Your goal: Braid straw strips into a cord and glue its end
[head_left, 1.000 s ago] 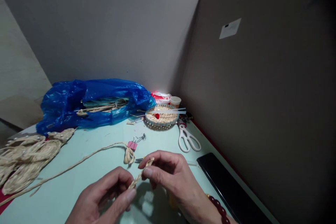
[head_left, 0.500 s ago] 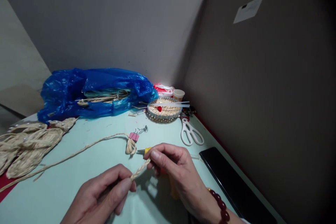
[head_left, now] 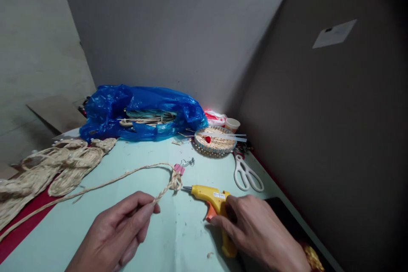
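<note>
My left hand point(head_left: 127, 225) pinches the end of a braided straw cord point(head_left: 163, 192) between thumb and fingers. From there the braid runs up to a small looped bundle of straw point(head_left: 176, 180) with a pink binder clip point(head_left: 179, 169) on it. A longer cord point(head_left: 124, 175) curves away from the clip to the left. My right hand point(head_left: 255, 225) is closed around the back of a yellow glue gun point(head_left: 207, 193), thumb by its orange trigger point(head_left: 211, 211). The gun lies on the table, its nozzle pointing left at the bundle. Some fingertips are hidden behind the hand.
White-handled scissors point(head_left: 247, 173) lie to the right, beyond a dark phone point(head_left: 280, 208) partly under my arm. A woven basket point(head_left: 215, 146) holding white sticks, a paper cup point(head_left: 232, 125) and a blue plastic bag point(head_left: 149, 93) stand behind. Woven straw pieces point(head_left: 78, 168) lie left.
My right hand has let go of the braid and moved right and down onto the glue gun. My left hand still holds the braid. The view has shifted left.
</note>
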Demonstrator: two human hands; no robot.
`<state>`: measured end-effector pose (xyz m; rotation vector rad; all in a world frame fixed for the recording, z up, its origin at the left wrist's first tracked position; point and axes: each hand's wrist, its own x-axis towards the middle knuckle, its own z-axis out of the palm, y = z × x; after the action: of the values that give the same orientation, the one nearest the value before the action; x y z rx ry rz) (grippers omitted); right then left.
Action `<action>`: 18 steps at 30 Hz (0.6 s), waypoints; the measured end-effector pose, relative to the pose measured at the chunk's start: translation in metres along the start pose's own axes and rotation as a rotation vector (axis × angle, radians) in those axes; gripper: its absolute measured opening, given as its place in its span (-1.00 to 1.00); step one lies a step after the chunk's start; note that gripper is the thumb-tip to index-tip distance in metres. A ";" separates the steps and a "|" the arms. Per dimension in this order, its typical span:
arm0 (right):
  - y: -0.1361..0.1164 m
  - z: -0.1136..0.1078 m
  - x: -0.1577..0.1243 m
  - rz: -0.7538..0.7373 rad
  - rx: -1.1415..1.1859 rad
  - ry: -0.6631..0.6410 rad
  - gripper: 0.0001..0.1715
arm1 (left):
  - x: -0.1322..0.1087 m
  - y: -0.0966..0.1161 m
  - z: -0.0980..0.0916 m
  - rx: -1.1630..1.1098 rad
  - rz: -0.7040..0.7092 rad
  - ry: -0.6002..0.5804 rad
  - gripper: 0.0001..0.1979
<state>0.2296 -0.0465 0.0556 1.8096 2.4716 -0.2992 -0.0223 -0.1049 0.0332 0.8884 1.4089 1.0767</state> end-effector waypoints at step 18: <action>0.019 -0.002 0.003 -0.022 0.654 0.057 -0.67 | 0.009 0.002 -0.011 -0.279 0.082 0.011 -0.61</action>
<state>0.2469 -0.0381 0.0545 1.9998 2.6244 -1.1907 -0.0346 -0.0971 0.0325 0.7425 1.2029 1.3055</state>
